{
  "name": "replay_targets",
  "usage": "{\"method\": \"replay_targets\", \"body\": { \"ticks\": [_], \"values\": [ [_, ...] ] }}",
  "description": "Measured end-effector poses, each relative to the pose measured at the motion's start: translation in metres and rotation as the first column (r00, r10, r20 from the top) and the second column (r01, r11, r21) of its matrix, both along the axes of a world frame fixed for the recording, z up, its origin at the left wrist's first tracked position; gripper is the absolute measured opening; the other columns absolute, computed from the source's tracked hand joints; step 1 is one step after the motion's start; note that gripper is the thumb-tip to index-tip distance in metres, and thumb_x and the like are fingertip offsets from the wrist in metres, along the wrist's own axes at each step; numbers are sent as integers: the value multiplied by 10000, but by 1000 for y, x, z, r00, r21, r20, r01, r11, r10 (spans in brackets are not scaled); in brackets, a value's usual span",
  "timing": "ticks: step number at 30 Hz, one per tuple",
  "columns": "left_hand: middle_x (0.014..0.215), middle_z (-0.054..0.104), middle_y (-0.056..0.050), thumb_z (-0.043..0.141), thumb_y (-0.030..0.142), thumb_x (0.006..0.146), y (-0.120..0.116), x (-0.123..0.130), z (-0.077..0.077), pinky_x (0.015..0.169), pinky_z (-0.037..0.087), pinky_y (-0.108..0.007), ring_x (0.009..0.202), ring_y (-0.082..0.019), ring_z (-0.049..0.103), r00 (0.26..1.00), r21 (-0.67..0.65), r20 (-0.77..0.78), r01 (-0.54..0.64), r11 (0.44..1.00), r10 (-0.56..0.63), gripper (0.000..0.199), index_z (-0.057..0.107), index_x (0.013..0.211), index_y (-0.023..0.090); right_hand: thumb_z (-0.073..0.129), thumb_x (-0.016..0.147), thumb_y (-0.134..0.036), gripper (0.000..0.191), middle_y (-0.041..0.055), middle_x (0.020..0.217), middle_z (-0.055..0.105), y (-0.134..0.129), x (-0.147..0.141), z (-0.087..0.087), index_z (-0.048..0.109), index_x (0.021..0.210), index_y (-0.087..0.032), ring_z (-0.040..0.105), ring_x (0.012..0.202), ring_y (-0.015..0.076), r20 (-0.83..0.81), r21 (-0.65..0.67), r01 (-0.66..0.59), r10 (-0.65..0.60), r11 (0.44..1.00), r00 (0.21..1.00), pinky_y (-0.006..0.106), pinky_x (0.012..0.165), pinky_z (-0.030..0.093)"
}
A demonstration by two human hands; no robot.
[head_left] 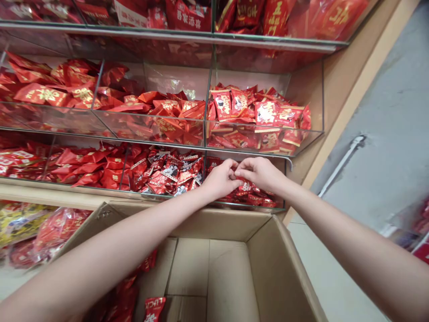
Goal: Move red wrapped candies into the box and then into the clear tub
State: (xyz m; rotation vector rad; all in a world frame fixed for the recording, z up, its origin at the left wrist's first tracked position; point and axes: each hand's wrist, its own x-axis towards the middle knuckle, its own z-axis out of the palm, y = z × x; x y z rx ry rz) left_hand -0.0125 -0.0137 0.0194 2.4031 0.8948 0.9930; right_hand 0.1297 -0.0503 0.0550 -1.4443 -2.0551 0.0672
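My left hand (221, 180) and my right hand (259, 172) meet over the bottom right bin of the shelf, fingertips almost touching. Both have curled fingers pinched together. Whatever may be between them is hidden or too small to name. Beneath them lie red wrapped candies (246, 188) behind a clear front panel. Below my forearms stands an open cardboard box (217, 223), with a red candy packet (154, 308) and more red packets on its left side, partly covered by my left arm.
Red candies with dark-and-white pictures (170, 170) fill the neighbouring bin. Above it, a clear divided tray (248, 134) holds more red packets. A wooden side panel (351, 89) edges the shelf at right, by a grey wall (378, 103). Bagged sweets (60, 232) lie left of the box.
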Motion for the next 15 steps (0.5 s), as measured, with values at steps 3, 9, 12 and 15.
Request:
{"method": "replay_targets", "body": {
  "ticks": [3, 9, 12, 15],
  "values": [
    [577, 468, 69, 569, 169, 707, -15, -9, 6, 498, 376, -171, 513, -62, 457, 990, -90, 124, 72, 993, -60, 308, 508, 1007, 135, 554, 749, -270, 147, 38, 766, 648, -18, -7, -6, 614, 801, -147, 574, 703, 137, -326, 58, -70, 85, 996, 941, 251, 655, 434],
    [626, 545, 39, 613, 193, 694, -51, -44, 15, 562, 418, -195, 562, -77, 512, 900, -294, 436, 131, 947, 11, 411, 496, 1083, 127, 589, 721, -337, 287, 48, 857, 612, -53, -29, -28, 538, 927, -143, 583, 694, 130, -686, -175, -368, 155, 913, 710, 275, 617, 504],
    [825, 625, -19, 633, 227, 695, -61, -63, 16, 682, 445, -230, 742, -119, 574, 910, -305, 414, 171, 937, -31, 392, 517, 1061, 147, 572, 741, -307, 174, 15, 739, 594, -58, -41, -32, 566, 819, -152, 561, 645, 122, -574, -191, -418, 244, 888, 782, 261, 597, 492],
    [726, 610, -6, 582, 311, 755, -64, -78, 13, 673, 419, -226, 697, -113, 540, 952, -230, 301, 135, 964, -61, 191, 627, 791, 129, 596, 727, -307, 196, 11, 733, 597, -57, -54, -34, 565, 855, -161, 572, 663, 131, -570, -186, -450, 277, 873, 773, 263, 595, 494]
  ]
}}
